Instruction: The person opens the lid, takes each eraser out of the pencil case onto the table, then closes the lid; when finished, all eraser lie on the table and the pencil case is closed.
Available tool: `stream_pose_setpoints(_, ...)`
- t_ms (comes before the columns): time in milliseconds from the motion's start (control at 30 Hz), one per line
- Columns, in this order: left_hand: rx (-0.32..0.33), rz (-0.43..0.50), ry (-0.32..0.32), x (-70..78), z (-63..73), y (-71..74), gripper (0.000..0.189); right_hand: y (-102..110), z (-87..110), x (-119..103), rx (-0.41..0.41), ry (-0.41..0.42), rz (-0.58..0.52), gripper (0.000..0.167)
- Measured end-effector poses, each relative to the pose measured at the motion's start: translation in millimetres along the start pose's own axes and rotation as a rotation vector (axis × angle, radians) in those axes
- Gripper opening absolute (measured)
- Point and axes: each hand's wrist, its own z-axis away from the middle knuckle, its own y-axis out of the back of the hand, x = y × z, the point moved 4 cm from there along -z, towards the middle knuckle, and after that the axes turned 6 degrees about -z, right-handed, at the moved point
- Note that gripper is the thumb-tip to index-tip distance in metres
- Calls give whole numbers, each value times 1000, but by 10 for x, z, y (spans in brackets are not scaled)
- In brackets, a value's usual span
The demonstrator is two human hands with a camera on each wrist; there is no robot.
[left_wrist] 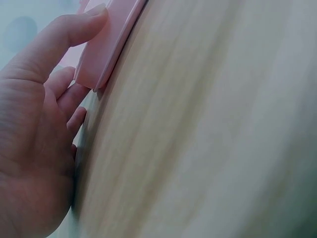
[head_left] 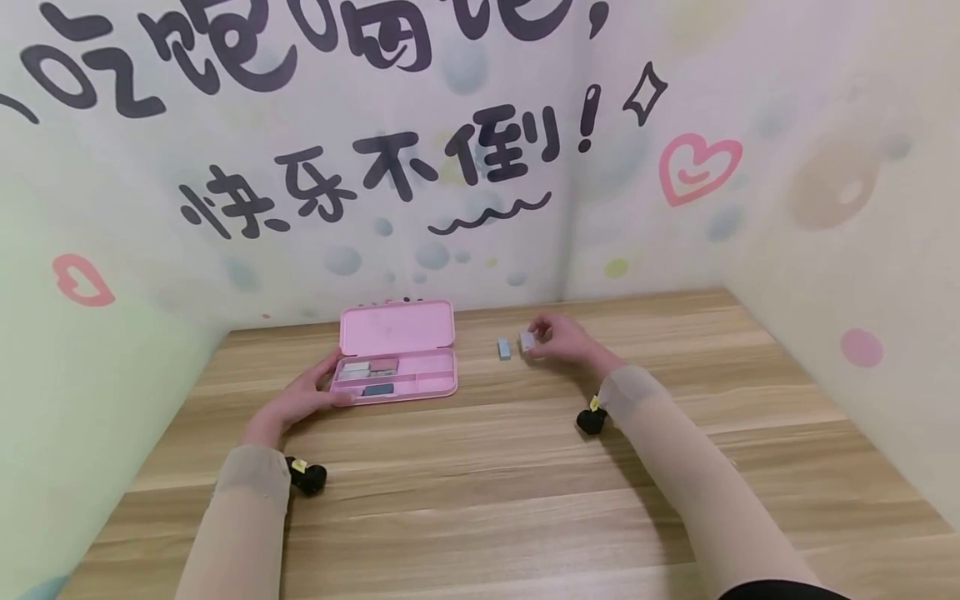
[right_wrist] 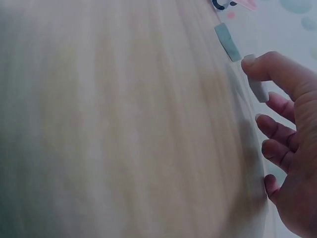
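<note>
An open pink pencil case (head_left: 433, 363) stands near the back wall with its lid raised. My left hand (head_left: 303, 398) grips its left end, and in the left wrist view the thumb (left_wrist: 89, 25) lies over the pink wall. Inside the case are a white eraser (head_left: 356, 367), a pink one (head_left: 385, 365) and a dark teal one (head_left: 378, 389). To the right of the case, my right hand (head_left: 567, 340) pinches a pale grey eraser (head_left: 527, 342) between thumb and fingers. Beside it a light blue eraser (head_left: 503, 348) lies on the table.
The wood-grain table (head_left: 465, 500) meets a printed wall (head_left: 480, 258) right behind the case. Another wall (head_left: 847, 250) closes off the right side. A small black device (head_left: 307, 477) is strapped at the left wrist, and a similar device (head_left: 592, 419) at the right.
</note>
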Motion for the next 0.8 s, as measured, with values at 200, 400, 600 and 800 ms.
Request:
stream_pose_setpoints(200,11,1,25,-8,-13,-3,106,-19,-35,11,-18,0,129,44)
stream_pose_setpoints(400,4,5,34,-9,-20,4,105,-27,-46,6,-23,-11,166,43)
stream_pose_setpoints(600,3,26,34,-11,-17,5,104,-23,-44,-11,-24,-5,184,44)
stream_pose_setpoints(800,0,11,41,5,-8,1,105,-24,-51,-9,-29,-2,174,43)
